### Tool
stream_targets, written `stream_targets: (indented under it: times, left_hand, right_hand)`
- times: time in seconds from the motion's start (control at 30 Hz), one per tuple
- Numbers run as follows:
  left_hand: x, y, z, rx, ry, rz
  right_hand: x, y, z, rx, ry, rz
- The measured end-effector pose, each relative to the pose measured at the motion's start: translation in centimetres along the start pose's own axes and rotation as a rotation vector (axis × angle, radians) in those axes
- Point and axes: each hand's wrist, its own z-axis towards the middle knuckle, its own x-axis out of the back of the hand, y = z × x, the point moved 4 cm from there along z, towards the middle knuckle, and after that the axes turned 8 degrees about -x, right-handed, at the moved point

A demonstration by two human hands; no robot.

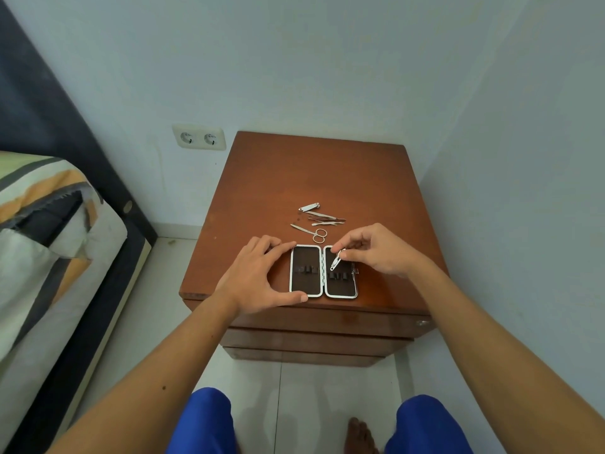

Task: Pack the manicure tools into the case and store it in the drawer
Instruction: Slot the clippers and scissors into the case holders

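The manicure case (323, 271) lies open and flat near the front edge of the wooden nightstand's worktop (327, 172), its two dark-lined halves side by side and joined by a hinge down the middle. Each half has a row of small loops across its middle, and all of them look empty.

The left hand (258, 273) frames the left half of the case: its fingertips touch the far left corner and its thumb touches the near left corner, the grip spread wide and not closed on anything.

The right hand (376, 250) hovers over the right half, thumb and forefinger pressed together on a small silver nail clipper (336, 259). The clipper hangs tilted, its lower end pointing down toward the loops of that half; whether it touches the lining is hard to tell from this angle.

Beyond the case, toward the middle of the worktop, the other tools lie loose: small scissors (315, 233) nearest the case, a larger nail clipper (309, 207) farthest back, and between them a cluster of thin metal tools (325, 219) lying across one another.

The nightstand's drawers (314, 342) below the worktop are shut. A double wall socket (199, 138) sits on the wall to the left, and a bed (49, 244) stands beside the nightstand.
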Motion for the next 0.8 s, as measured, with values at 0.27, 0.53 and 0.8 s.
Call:
stream_targets:
  times: [0.27, 0.53, 0.8]
  left_hand:
    - [-0.1, -0.1, 0.0, 0.004, -0.005, 0.002]
    - [-0.1, -0.1, 0.0, 0.006, -0.002, 0.003]
    - [0.0, 0.0, 0.0, 0.004, 0.002, -0.001]
  right_hand:
    - [0.3, -0.9, 0.9, -0.048, -0.009, 0.071]
    - [-1.0, -0.6, 0.6, 0.005, 0.008, -0.023]
    - [-2.5, 0.0, -1.4, 0.093, 0.138, -0.03]
